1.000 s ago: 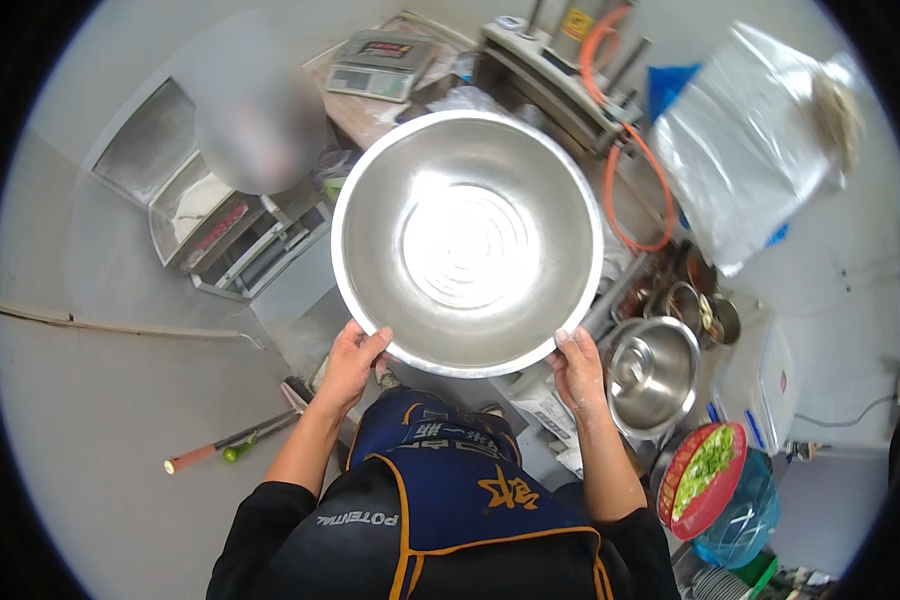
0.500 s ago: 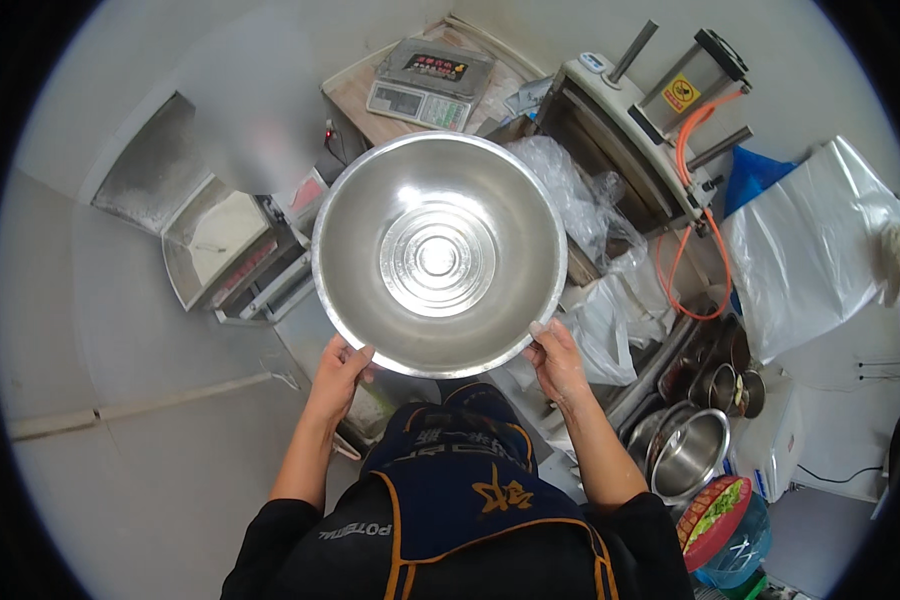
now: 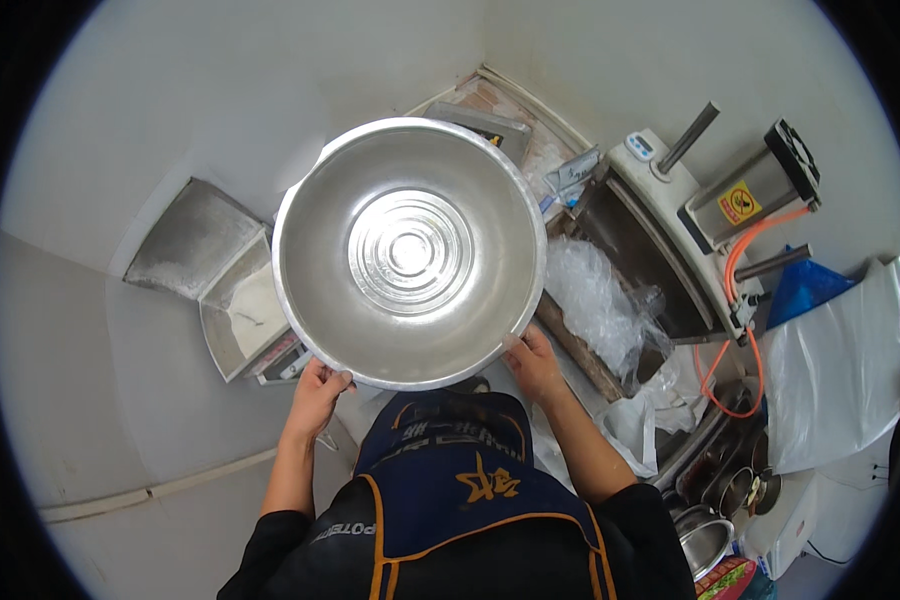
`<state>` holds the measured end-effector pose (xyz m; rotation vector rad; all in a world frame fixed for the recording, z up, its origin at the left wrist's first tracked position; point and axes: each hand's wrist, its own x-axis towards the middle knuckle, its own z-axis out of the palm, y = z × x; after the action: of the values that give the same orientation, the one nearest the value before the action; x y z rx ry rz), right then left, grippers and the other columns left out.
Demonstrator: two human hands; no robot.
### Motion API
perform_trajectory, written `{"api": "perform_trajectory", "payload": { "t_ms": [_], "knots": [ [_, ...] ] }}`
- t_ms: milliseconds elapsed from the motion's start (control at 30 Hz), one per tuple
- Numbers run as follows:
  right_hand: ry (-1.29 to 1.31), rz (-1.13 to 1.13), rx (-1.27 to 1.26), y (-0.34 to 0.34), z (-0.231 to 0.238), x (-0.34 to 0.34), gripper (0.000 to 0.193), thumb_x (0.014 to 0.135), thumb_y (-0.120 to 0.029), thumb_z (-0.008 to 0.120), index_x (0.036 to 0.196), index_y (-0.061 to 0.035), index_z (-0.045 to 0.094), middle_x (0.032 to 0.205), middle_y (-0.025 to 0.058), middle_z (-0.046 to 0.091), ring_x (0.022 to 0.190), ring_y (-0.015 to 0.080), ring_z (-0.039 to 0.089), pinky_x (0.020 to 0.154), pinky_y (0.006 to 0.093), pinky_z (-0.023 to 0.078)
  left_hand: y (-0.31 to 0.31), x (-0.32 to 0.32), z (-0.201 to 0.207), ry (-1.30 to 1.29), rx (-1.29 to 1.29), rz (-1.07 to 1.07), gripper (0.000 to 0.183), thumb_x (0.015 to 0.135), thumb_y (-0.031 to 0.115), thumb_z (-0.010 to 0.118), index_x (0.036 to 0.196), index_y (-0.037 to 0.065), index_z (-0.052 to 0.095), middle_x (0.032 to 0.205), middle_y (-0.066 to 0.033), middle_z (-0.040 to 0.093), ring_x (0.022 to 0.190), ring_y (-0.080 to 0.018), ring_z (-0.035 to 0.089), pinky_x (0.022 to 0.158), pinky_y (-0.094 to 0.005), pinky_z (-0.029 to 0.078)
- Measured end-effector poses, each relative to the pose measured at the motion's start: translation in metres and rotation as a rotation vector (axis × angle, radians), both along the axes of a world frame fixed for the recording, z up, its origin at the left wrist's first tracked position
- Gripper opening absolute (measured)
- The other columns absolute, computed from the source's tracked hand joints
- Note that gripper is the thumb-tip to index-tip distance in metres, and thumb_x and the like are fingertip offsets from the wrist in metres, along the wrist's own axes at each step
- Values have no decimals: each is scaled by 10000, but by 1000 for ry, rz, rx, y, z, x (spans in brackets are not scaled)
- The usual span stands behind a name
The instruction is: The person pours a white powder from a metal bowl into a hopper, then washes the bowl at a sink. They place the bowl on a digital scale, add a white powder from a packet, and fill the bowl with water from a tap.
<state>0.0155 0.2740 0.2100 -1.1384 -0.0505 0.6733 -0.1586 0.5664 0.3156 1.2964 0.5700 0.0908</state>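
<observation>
A large, shiny metal basin (image 3: 330, 260) is held up in front of me, its hollow side facing my view. Nothing lies inside it; bright rings mark its round bottom. My left hand (image 3: 320, 390) grips the near rim at the left, thumb on top and fingers curled underneath. At the near right of the rim, my right hand (image 3: 534, 362) pinches the edge the same way. The fingers under the rim are partly hidden. Behind the basin's far edge, a scale (image 3: 495, 130) is mostly covered.
At left stands an open metal bin (image 3: 220, 325) with white powder inside, its lid (image 3: 192, 240) raised. A press-like machine (image 3: 660, 235) with orange hoses stands at right, crumpled clear plastic (image 3: 600, 300) beside it. Metal bowls (image 3: 705, 540) sit at the lower right.
The basin has shifted slightly left and looks larger, covering more of the scale. My view has turned, so the machine and bin sit lower. Both hands keep their grip on the rim.
</observation>
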Motion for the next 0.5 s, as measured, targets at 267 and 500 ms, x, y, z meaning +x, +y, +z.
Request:
{"api": "perform_trajectory", "payload": {
  "t_ms": [267,500],
  "knots": [
    [-77,-34,73,47,43,61,223,930,-167,569,1118,-46,573,938,-30,589,787,47,491,688,209,400,76,93,-11,-49,15,-192,286,837,5,571,1121,8,533,942,-25,606,808,-120,564,746,-272,463],
    [-228,-247,-46,90,53,84,282,918,-132,572,1175,-20,545,1109,29,607,1031,120,543,921,293,411,153,183,-17,-103,-52,-383,304,855,8,591,1152,20,530,977,-26,620,828,-111,572,757,-271,477]
  ]
}}
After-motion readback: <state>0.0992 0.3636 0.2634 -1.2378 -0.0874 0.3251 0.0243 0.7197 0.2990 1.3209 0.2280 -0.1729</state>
